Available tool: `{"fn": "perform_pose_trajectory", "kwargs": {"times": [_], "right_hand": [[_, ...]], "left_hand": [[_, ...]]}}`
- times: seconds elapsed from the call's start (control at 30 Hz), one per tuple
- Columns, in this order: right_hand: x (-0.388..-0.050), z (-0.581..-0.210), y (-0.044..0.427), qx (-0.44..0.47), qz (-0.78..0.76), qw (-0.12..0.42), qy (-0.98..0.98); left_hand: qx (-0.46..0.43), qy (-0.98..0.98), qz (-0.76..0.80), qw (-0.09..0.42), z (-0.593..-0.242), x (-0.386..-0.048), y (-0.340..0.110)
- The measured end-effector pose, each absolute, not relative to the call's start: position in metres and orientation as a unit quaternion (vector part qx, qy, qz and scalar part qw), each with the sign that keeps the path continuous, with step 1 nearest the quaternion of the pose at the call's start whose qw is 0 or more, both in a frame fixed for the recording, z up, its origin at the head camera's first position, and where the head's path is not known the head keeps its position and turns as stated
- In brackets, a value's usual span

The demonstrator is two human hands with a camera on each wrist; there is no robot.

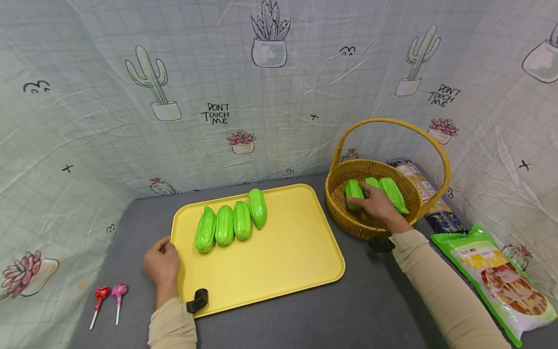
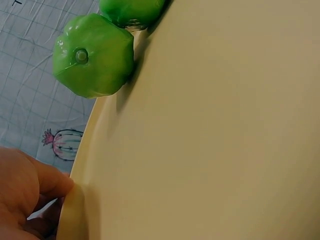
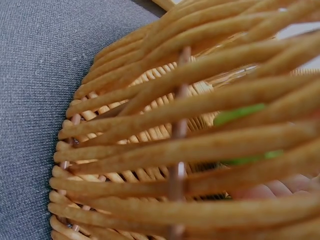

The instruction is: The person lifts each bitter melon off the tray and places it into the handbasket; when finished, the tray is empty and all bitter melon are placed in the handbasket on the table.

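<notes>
My left hand (image 1: 162, 261) pinches the left rim of a yellow tray (image 1: 287, 257). In the left wrist view the fingers (image 2: 55, 182) touch that rim. On the tray's far left part several glossy green ridged gourds lie side by side, among them a slim one (image 1: 206, 230) and a longer one (image 1: 258, 208) at the row's right end. My right hand (image 1: 379, 206) reaches into a wicker basket (image 1: 348, 220) and grips a green gourd (image 1: 354, 190) between thumb and fingers. Two more gourds lie there, one (image 1: 394, 194) at the right. Basket weave mostly hides this hand in the right wrist view.
The basket's tall handle (image 1: 392, 121) arches above the right hand. Behind the basket lies a long printed package (image 1: 418, 184); a green and white food bag (image 1: 501, 276) is at the right. Two lollipops, one red (image 1: 102, 293) and one pink (image 1: 119, 290), lie at the left.
</notes>
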State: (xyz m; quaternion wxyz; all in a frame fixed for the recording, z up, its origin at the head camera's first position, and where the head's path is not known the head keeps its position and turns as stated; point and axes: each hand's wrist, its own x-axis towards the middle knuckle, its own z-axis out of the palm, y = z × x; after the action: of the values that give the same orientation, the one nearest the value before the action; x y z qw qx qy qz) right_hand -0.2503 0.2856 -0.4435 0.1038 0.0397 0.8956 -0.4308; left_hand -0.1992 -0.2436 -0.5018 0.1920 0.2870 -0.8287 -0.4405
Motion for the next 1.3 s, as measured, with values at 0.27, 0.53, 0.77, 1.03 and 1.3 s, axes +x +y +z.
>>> {"fn": "perform_pose_trajectory", "kwargs": {"times": [0.27,0.53,0.77,1.03,1.3], "right_hand": [[-0.2523,-0.4451,0.2875,0.035,-0.428,0.109,0.896],[-0.2522,-0.4437,0.2858,0.029,-0.417,0.105,0.902],[-0.2504,-0.4411,0.2843,0.029,-0.409,0.099,0.907],[-0.2501,-0.4421,0.2843,0.022,-0.411,0.091,0.907],[-0.2477,-0.436,0.2808,0.017,-0.388,0.078,0.918]], "left_hand": [[0.289,-0.827,-0.444,0.192,-0.5003,-0.1986,-0.2416],[0.288,-0.826,-0.449,0.184,-0.501,-0.1985,-0.2446],[0.287,-0.831,-0.442,0.175,-0.4977,-0.2002,-0.2447],[0.284,-0.831,-0.445,0.174,-0.4959,-0.2003,-0.2445],[0.287,-0.83,-0.446,0.174,-0.4967,-0.2012,-0.2457]]}}
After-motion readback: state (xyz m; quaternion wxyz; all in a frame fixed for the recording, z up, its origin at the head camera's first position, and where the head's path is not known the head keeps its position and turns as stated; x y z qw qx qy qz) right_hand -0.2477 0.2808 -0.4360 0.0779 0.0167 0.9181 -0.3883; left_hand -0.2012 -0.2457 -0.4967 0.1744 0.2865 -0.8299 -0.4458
